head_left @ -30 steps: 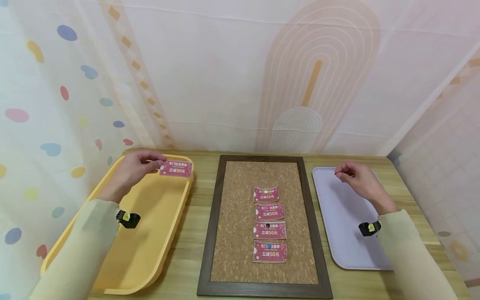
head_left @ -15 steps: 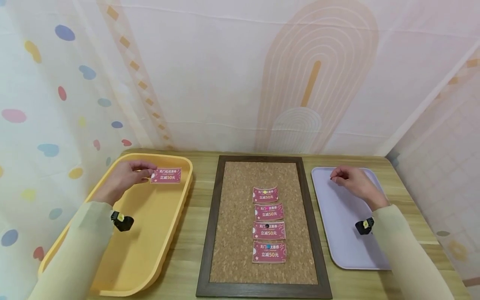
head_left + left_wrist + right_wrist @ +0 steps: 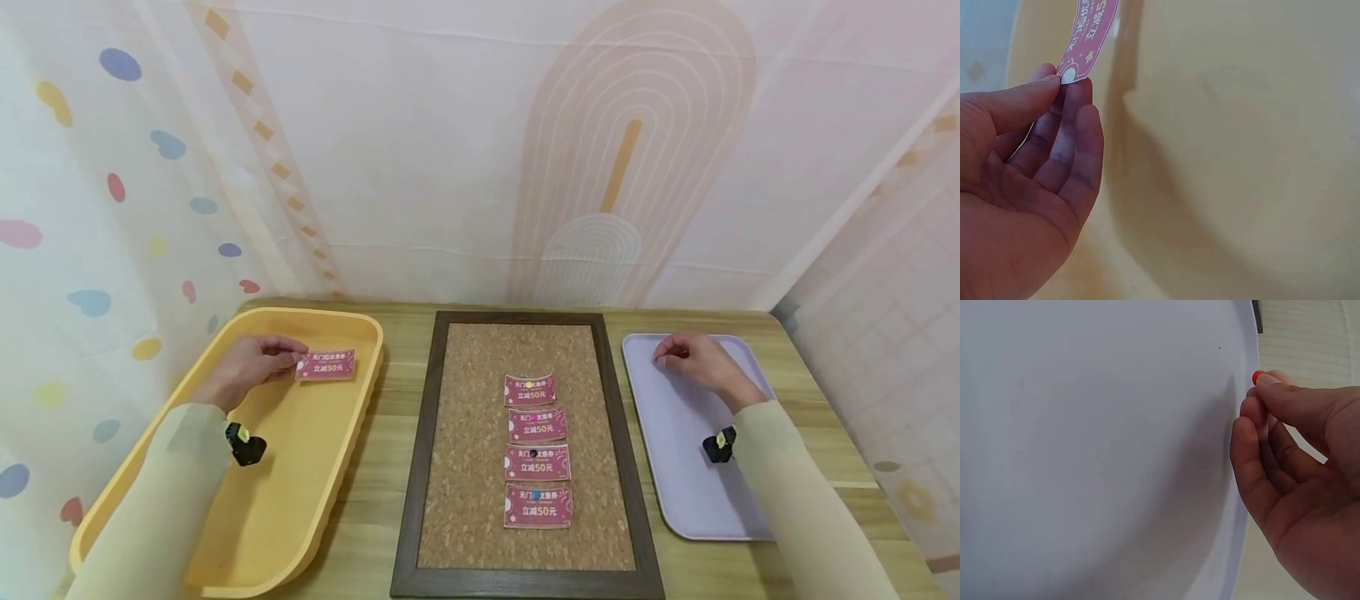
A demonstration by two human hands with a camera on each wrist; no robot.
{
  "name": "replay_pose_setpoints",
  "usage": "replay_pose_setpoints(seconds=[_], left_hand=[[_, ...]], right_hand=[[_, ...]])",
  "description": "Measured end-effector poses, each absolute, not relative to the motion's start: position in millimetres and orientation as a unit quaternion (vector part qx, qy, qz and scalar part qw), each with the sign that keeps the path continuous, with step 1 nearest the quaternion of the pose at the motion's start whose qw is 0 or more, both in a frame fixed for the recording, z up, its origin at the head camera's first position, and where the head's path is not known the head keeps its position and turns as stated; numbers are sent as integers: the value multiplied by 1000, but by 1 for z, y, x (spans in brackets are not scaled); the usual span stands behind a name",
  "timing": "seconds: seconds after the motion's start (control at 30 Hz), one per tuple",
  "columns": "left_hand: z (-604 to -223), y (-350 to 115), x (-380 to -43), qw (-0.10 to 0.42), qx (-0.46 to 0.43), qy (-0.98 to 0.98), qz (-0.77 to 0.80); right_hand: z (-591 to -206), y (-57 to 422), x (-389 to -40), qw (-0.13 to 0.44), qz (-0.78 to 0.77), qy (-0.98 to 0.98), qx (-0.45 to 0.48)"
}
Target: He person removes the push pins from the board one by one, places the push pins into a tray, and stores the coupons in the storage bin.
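Observation:
Over the far end of the yellow tray (image 3: 292,467), my left hand (image 3: 243,371) pinches the left end of a pink paper coupon (image 3: 325,366). The left wrist view shows the coupon (image 3: 1092,34) between thumb and fingertips, curving up out of the picture. My right hand (image 3: 697,364) is over the far left part of the lavender tray (image 3: 690,467). Its thumb and forefinger pinch a small red pushpin (image 3: 1258,377); only the round head shows. Between the trays lies a framed cork board (image 3: 468,467). Several pink coupons (image 3: 537,462) are fixed to it in a column with coloured pins.
The board's dark wooden frame (image 3: 416,467) rests on a wood-grain table (image 3: 375,467), with strips of table on both sides. Behind the table hangs a patterned curtain (image 3: 420,167), and a dotted one (image 3: 90,208) stands close on the left.
My left hand has moved left and down with the coupon, lower over the yellow tray. My right hand has shifted slightly left and down over the lavender tray. The coupons on the board stay put.

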State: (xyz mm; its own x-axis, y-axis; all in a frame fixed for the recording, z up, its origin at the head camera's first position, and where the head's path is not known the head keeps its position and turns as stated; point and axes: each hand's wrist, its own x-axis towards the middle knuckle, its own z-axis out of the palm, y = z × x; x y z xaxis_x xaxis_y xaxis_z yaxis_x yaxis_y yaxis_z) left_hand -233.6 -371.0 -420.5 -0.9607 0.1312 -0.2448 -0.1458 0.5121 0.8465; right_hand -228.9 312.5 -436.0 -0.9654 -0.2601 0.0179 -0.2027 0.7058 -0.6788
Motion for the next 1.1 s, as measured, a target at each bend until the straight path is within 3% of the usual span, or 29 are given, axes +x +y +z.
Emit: replay_pose_setpoints(seconds=[0.4,1.1], left_hand=[[-432,-373,-237,138,-6,876,462],[-427,-364,-237,123,14,906,406]], right_hand=[[-440,315,-231,70,-367,921,-111],[-436,318,-232,72,-343,929,-123]])
